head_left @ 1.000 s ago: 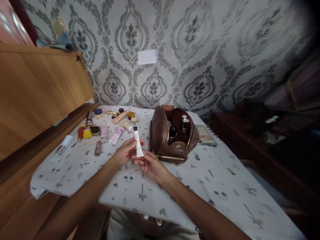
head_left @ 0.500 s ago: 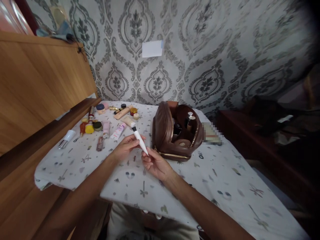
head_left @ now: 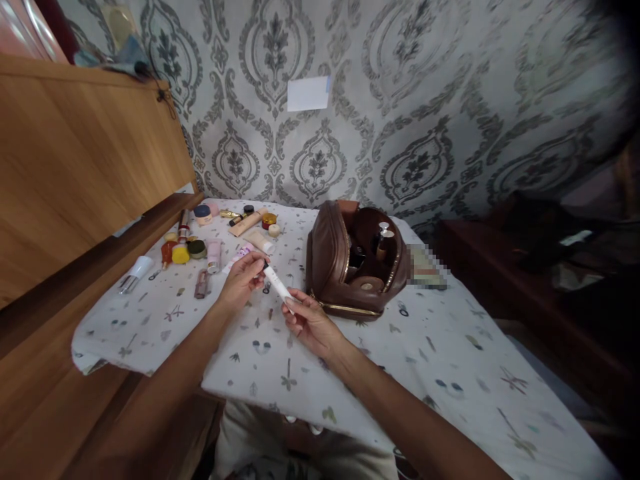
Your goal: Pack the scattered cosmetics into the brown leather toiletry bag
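A small white tube (head_left: 277,287) with a black cap is held between both hands above the patterned tablecloth (head_left: 380,360). My left hand (head_left: 241,280) pinches the capped end, fingers closed around the cap. My right hand (head_left: 310,323) grips the tube's lower end with closed fingers. The tube lies tilted, cap toward the upper left. An open brown leather cosmetic bag (head_left: 357,263) stands just right of my hands, with bottles and a compact inside.
Several cosmetics (head_left: 210,237) are scattered at the table's far left: tubes, small jars, a yellow-capped bottle, a white tube (head_left: 134,275). A wooden headboard (head_left: 85,153) rises at the left. Patterned wallpaper is behind. Dark furniture (head_left: 540,267) stands at the right.
The tube has tipped from upright to slanting, cap toward the left. My left hand slid up from the tube's body to the cap. The view shifted slightly.
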The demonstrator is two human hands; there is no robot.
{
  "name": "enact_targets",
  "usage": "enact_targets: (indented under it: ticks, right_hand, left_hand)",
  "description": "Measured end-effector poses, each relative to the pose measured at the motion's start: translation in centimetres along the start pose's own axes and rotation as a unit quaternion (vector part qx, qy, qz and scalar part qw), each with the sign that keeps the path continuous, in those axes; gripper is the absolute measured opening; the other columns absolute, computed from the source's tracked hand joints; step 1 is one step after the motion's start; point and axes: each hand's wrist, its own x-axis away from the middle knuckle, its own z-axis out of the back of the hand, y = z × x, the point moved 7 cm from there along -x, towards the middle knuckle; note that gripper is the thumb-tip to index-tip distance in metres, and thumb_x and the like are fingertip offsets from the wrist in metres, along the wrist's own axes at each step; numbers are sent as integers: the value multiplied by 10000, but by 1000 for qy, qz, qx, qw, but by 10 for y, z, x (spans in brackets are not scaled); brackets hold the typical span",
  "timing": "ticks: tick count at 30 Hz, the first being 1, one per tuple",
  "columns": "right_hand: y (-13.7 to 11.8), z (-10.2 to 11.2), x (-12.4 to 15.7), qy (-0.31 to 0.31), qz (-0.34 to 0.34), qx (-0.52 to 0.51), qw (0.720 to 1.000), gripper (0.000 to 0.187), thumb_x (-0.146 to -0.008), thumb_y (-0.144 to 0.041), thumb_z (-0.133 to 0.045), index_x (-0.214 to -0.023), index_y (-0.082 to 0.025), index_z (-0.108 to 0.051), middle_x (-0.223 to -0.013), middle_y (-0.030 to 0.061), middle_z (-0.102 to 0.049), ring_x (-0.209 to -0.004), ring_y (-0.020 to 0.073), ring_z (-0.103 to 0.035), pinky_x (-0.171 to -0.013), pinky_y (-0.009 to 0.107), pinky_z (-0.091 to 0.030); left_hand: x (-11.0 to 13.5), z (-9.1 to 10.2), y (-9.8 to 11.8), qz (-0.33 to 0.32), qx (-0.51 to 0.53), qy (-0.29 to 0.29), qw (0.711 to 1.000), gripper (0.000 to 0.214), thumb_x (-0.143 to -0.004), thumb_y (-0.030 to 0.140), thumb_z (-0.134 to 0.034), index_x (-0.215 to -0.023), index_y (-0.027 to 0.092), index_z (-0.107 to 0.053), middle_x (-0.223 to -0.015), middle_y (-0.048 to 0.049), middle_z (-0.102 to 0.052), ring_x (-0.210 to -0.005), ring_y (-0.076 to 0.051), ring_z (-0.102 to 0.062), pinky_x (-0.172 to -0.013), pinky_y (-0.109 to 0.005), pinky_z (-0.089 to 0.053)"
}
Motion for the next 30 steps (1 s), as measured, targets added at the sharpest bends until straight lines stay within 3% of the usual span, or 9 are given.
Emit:
enact_targets:
  ticks: [6, 13, 24, 30]
  right_hand:
    - [-1, -1, 1, 5, 2, -11, 1000, 368, -611, -201, -899, -872, -172, -641, -623, -15, -658, -481, 46, -507, -407, 117, -316]
    - [1, 1, 0, -1, -34, -52, 998, 268, -793, -373, -776, -803, -172, -600, -635, 16, -668, -478, 73, -521, -423, 152, -386]
    - [0, -2, 1, -13, -11, -47, 999, 283, -701, -300, -849, -831, -171, -634, -644, 20, -691, -494, 76, -539, -431, 145, -367]
    - [-2, -3, 3, -13, -25, -53, 998, 269, -737, -362, -818, -797, -139, -679, -621, 16, -676, -472, 58, -524, -425, 147, -320]
  left_hand:
    - [1, 0, 6, -17, -18, 1, 1000, 345, -639, 426, -864, -796, 160, -711, -630, 28, -507, -531, -54, -436, -440, -144, -318]
    - [1, 1, 8, -37, -46, -6, 998, 347, -684, 428, -828, -881, 154, -745, -625, 10, -530, -550, -81, -455, -439, -171, -326]
    - [-1, 8, 13, -60, -97, 23, 993, 327, -657, 420, -829, -808, 144, -738, -564, 33, -506, -473, -61, -422, -410, -167, -302]
    - [-2, 16, 35, -116, -82, 65, 988, 256, -684, 352, -812, -832, 161, -729, -665, 13, -578, -517, -63, -475, -454, -169, -351]
